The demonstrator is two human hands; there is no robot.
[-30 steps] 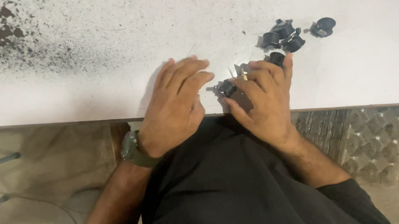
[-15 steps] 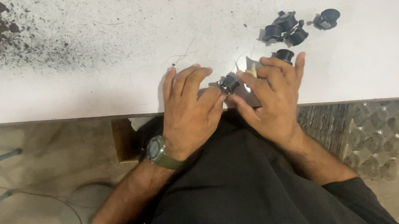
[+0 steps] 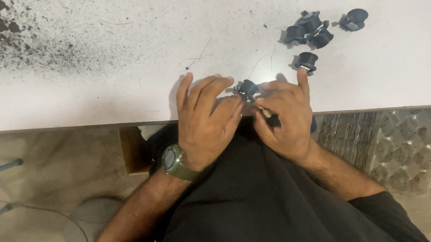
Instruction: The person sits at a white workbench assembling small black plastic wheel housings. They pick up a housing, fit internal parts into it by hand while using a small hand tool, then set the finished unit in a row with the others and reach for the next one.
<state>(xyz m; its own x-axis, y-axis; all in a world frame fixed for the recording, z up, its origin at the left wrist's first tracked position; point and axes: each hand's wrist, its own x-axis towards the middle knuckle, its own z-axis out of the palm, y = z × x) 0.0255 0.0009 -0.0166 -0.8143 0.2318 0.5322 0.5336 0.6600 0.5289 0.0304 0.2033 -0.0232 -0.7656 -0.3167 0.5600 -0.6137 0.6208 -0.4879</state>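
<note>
At table edge, both hands (image 3: 209, 119) pinch black part (image 3: 248, 87)

Black parts on a white, speckled table

The table (image 3: 73, 74) is white, peppered with black specks that thicken to a dark brown-black patch at far left. The small part (image 3: 247, 88) between the hands is black with a silvery glint; the loose parts (image 3: 310, 29) at far right are black. The wristwatch (image 3: 177, 162) is olive green, the shirt (image 3: 254, 213) black with a white strip.

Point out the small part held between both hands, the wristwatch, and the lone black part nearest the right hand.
Held part (image 3: 247, 89), head view, dark body.
Wristwatch (image 3: 173, 160), head view, green case.
Lone black part (image 3: 307, 60), head view, top.
</note>
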